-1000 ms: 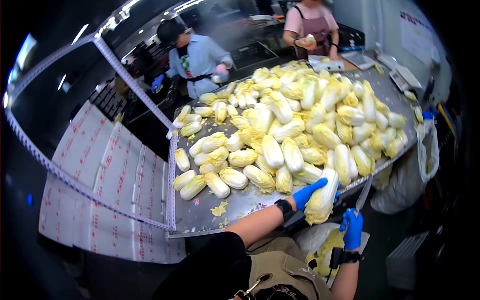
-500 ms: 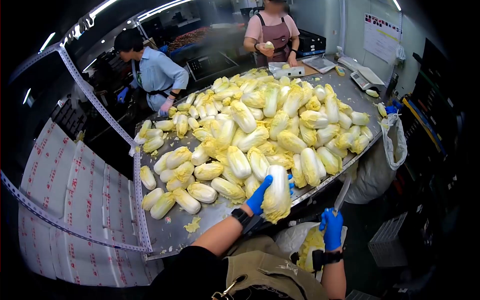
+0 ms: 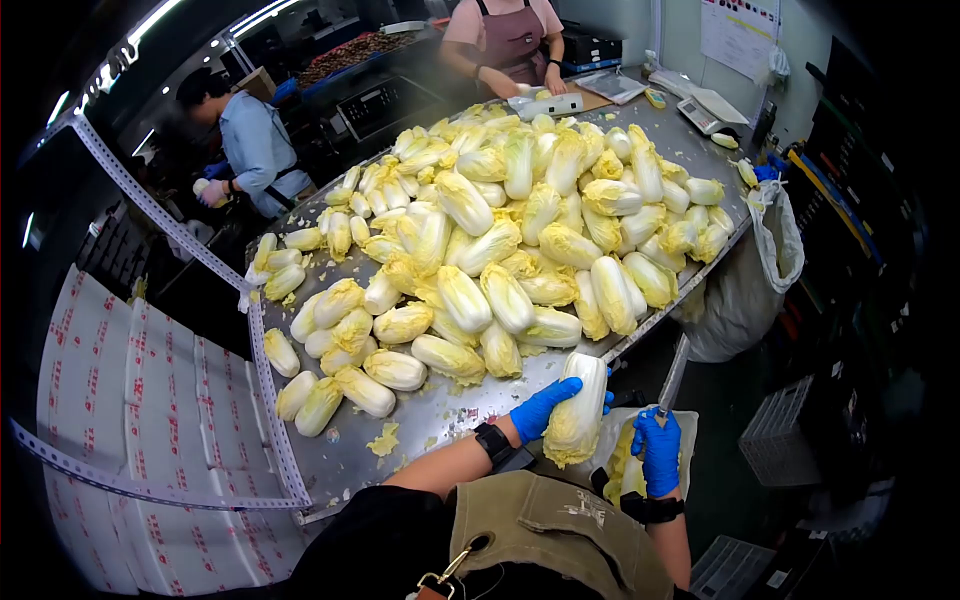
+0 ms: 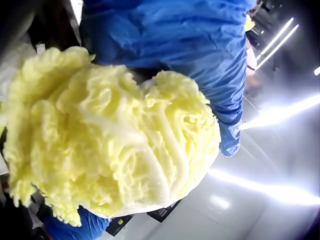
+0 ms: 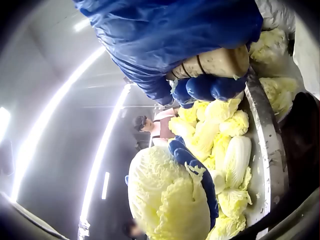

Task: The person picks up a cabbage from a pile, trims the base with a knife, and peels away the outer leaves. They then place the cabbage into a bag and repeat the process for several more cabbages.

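Observation:
My left hand [image 3: 543,408], in a blue glove, grips a napa cabbage [image 3: 578,410] around its side near the front table edge. The white base points up and away; the frilly yellow leaf end hangs toward me. In the left wrist view that leaf end [image 4: 115,140] fills the middle. A knife [image 3: 676,372] is in my right hand [image 3: 658,452], also blue-gloved, its blade pointing up and away, to the right of the cabbage. The right wrist view shows gloved fingers [image 5: 202,89] curled round the knife's pale handle [image 5: 215,64].
A large heap of napa cabbages [image 3: 490,245] covers much of the metal table [image 3: 350,460]. Below my hands sits a bag [image 3: 688,425] holding yellow leaves. A white sack [image 3: 735,310] hangs off the right table edge. Two people work beyond the table; a scale [image 3: 705,115] stands far right.
The head view has turned, shifting the table left. My left hand has brought the cabbage nearer to the knife hand. The person at left has turned away; the aproned person's raised hand has lowered.

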Available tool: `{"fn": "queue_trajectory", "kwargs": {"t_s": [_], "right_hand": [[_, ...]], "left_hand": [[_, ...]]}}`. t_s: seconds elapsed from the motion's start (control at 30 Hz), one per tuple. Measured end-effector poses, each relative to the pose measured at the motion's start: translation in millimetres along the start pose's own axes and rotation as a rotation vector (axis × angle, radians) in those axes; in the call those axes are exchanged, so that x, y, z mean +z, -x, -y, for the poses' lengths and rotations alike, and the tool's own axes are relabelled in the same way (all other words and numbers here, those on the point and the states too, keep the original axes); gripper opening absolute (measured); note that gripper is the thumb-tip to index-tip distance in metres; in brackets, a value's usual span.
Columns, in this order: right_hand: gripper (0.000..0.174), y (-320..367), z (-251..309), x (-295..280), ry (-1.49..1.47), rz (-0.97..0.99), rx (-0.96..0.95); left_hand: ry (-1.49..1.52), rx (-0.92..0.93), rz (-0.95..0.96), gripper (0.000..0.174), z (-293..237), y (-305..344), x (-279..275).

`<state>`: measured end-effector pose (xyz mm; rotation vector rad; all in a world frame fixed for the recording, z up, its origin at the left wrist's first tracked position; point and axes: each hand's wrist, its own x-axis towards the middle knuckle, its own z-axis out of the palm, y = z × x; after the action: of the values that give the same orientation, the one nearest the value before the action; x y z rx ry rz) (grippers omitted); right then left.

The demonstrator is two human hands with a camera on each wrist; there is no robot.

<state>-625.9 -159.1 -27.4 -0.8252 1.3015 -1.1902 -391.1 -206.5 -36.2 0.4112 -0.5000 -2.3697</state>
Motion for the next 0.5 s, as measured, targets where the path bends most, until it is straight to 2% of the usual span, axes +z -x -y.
{"fn": "queue_trajectory", "kwargs": {"t_s": [0.07,0.2,0.3,0.43,0.47,0.5], "right_hand": [[0.008,7,6,-5,-0.010,-0.011,0.067],[0.008,-6,0,-8,0.033,-0.017,-0.021],[0.007,-8,10,1,0.059,-0.051,-0.071],[0.008,1,3,7,0.066,-0.067,-0.041],[0.010,7,5,7,0.081,-0.067,-0.020],[0.010,12,5,7,0.081,-0.072,-0.012]], "left_hand": [[0.055,-0.027,0.005,0.081,5,1,-2],[0.052,-0.049,0.042,0.079,-2,-8,-2],[-0.217,-0.034,0.043,0.075,-11,-15,1],[-0.491,-0.036,-0.038,0.069,-7,-10,6],[-0.504,-0.067,-0.006,0.070,4,-10,-3],[-0.526,-0.096,-0.073,0.072,3,1,17]]}}
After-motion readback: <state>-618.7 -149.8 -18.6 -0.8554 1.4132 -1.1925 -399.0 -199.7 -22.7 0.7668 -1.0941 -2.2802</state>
